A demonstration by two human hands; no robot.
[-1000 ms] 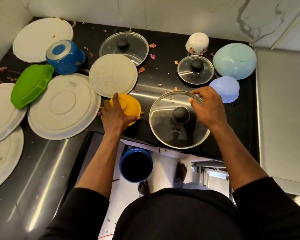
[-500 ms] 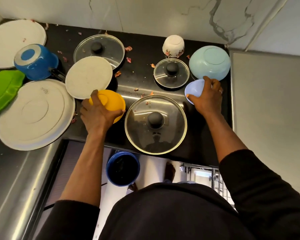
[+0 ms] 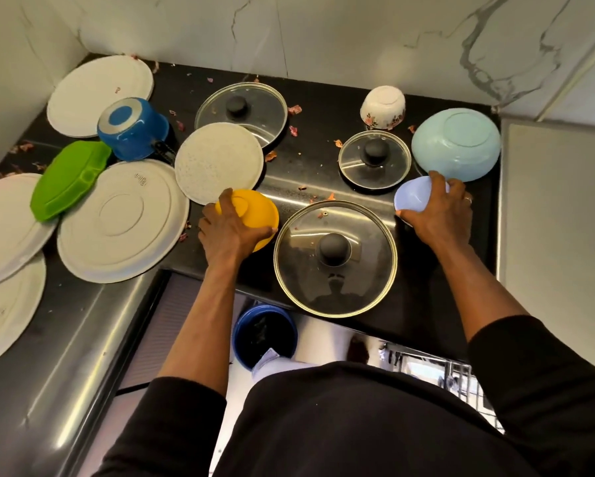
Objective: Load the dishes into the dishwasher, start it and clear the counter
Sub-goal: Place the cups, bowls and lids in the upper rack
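My left hand grips an upturned yellow bowl on the black counter. My right hand grips a small lilac bowl, tilted with its near rim lifted, just in front of a big pale blue bowl. Between my hands lies a large glass lid with a black knob. Two smaller glass lids lie further back. A dishwasher rack shows at the lower right, below the counter edge.
Several white plates cover the left of the counter, with a green dish and an upturned blue pot. A floral white bowl stands upside down at the back. A blue bin sits on the floor. Food scraps litter the counter.
My right hand left the large glass lid, reached right to the lilac bowl and now grips and tilts it. My left hand stays on the yellow bowl.
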